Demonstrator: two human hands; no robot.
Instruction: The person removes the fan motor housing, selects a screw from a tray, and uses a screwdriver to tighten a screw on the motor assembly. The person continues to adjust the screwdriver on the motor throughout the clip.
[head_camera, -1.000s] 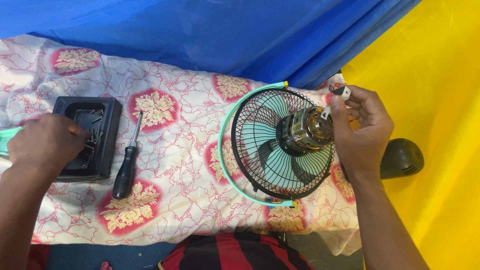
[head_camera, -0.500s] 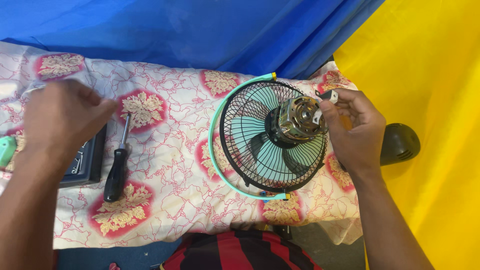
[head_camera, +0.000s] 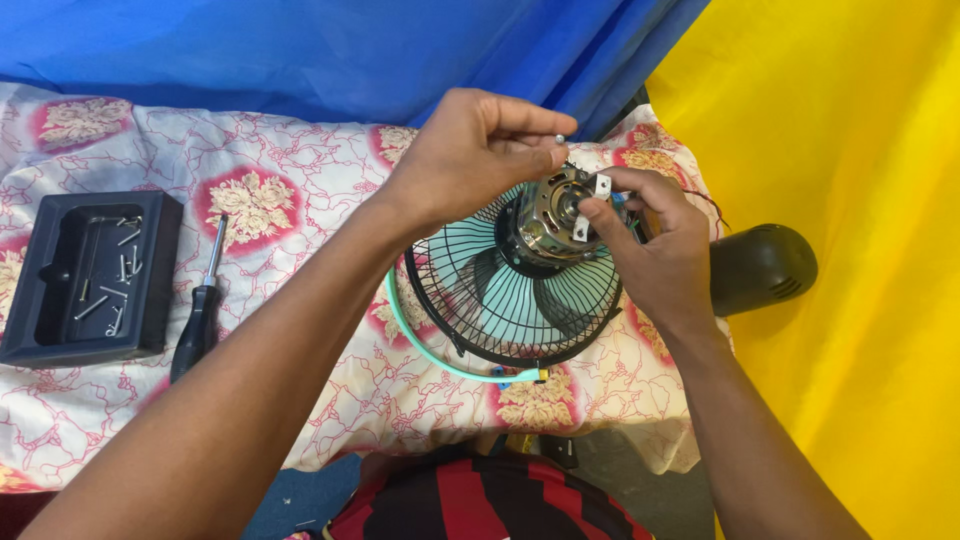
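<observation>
A small table fan lies face down on a floral cloth, its black wire grille (head_camera: 480, 310) edged by a teal ring (head_camera: 420, 350). The bare metal motor (head_camera: 550, 215) stands up at the fan's back. My right hand (head_camera: 650, 250) grips the motor's right side, fingers on a white bracket. My left hand (head_camera: 470, 150) hovers just above the motor, pinching a small silver screw (head_camera: 559, 140) between thumb and fingertips.
A black plastic tray (head_camera: 60, 330) with several loose screws sits at the left. Beside it lies a black-handled screwdriver (head_camera: 200, 310). A black rounded motor cover (head_camera: 760, 265) rests at the right on yellow sheet. Blue tarp covers the far side.
My left hand left the tray at the left, crossed over the cloth and now holds a screw above the motor. My right hand stayed on the motor.
</observation>
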